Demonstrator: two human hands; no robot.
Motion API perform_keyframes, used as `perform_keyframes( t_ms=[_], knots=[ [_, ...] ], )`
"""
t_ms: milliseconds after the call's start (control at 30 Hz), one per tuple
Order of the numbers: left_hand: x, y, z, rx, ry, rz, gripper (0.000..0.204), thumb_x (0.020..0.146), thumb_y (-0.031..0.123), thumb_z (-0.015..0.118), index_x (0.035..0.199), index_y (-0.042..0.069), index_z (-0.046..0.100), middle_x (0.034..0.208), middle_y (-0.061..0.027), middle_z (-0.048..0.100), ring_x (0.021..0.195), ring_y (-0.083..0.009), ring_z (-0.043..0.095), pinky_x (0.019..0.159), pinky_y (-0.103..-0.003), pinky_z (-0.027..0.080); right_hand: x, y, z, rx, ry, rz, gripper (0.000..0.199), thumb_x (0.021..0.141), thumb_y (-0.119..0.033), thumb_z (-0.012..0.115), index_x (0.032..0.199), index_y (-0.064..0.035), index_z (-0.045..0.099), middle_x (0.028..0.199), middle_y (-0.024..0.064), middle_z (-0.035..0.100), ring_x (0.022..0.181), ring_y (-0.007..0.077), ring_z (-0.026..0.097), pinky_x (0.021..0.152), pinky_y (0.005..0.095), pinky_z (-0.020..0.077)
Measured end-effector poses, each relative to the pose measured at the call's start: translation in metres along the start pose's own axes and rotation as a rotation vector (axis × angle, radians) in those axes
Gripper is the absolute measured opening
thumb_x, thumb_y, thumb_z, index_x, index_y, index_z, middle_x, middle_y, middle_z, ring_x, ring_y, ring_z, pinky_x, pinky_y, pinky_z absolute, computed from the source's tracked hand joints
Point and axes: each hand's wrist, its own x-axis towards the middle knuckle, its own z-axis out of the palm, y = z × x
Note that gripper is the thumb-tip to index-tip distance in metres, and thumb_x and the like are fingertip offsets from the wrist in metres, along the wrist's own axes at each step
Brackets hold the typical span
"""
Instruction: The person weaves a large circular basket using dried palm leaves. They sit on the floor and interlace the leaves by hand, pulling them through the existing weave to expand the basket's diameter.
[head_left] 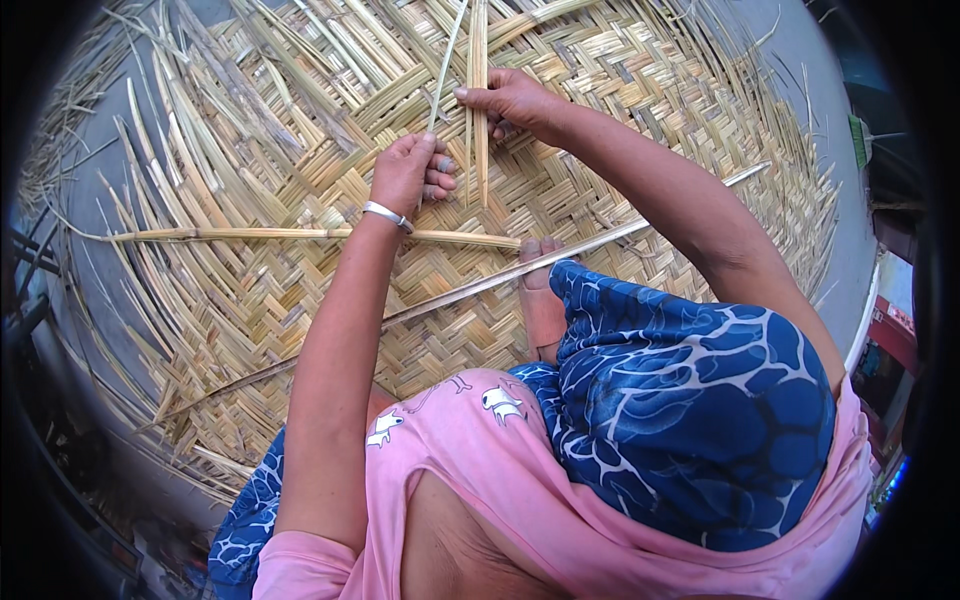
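Beneath me spreads a large mat (640, 100) woven from flat, straw-coloured strips in a diagonal pattern. My left hand (408, 172), with a pale bangle on its wrist, pinches a thin, pale green strip (443, 80) that runs up to the top edge. Just right of it, my right hand (510, 103) is closed with thumb and fingers at a bundle of broader yellow strips (478, 60), whose ends point down at the mat. The tips of some right-hand fingers are hidden behind those strips.
A loose yellow strip (250, 234) lies across the mat below my left hand. A longer flat strip (450, 292) crosses diagonally past my bare foot (541, 300). Unwoven ends (165, 200) fan out at the left over the grey floor (95, 190).
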Motion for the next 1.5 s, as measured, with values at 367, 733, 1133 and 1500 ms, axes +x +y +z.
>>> perform_keyframes(
  t_ms=[367,733,1133,1500],
  knots=[
    [0.0007,-0.0001,0.0005,-0.002,0.003,0.016,0.025,0.093,0.026,0.047,0.088,0.002,0.053,0.068,-0.0068,0.06,0.05,-0.0122,0.059,0.042,-0.021,0.047,-0.005,-0.0044,-0.0001,-0.035,-0.007,0.035,0.03,0.082,-0.038,0.065,0.085,-0.0085,0.059,0.064,-0.0015,0.054,0.052,0.0059,0.051,0.046,0.0192,0.0445],
    [0.0025,-0.0014,-0.0011,-0.004,-0.01,0.02,0.025,0.093,0.026,0.047,0.089,0.002,0.053,0.068,-0.007,0.06,0.05,-0.0123,0.059,0.041,-0.021,0.047,-0.0013,-0.0002,-0.0015,-0.029,-0.008,0.05,0.03,0.082,-0.037,0.065,0.086,-0.0081,0.059,0.066,-0.0014,0.054,0.055,0.0059,0.051,0.047,0.0197,0.045],
    [0.0009,0.0005,-0.0009,-0.002,-0.004,-0.003,0.025,0.094,0.027,0.047,0.09,0.003,0.055,0.07,-0.0062,0.06,0.051,-0.0124,0.058,0.043,-0.022,0.047,-0.006,-0.0074,0.0005,-0.009,-0.02,0.051,0.031,0.082,-0.037,0.065,0.086,-0.0068,0.057,0.064,-0.0005,0.055,0.052,0.0067,0.052,0.046,0.0196,0.0447],
    [0.0019,-0.0003,-0.0023,-0.005,-0.015,-0.007,0.025,0.094,0.027,0.047,0.091,0.003,0.055,0.07,-0.0063,0.06,0.051,-0.0121,0.058,0.043,-0.021,0.047,-0.0008,-0.0029,-0.0011,0.008,-0.016,0.062,0.031,0.082,-0.036,0.065,0.086,-0.0065,0.057,0.063,0.0008,0.057,0.05,0.0069,0.053,0.044,0.0195,0.0446]
  ],
)
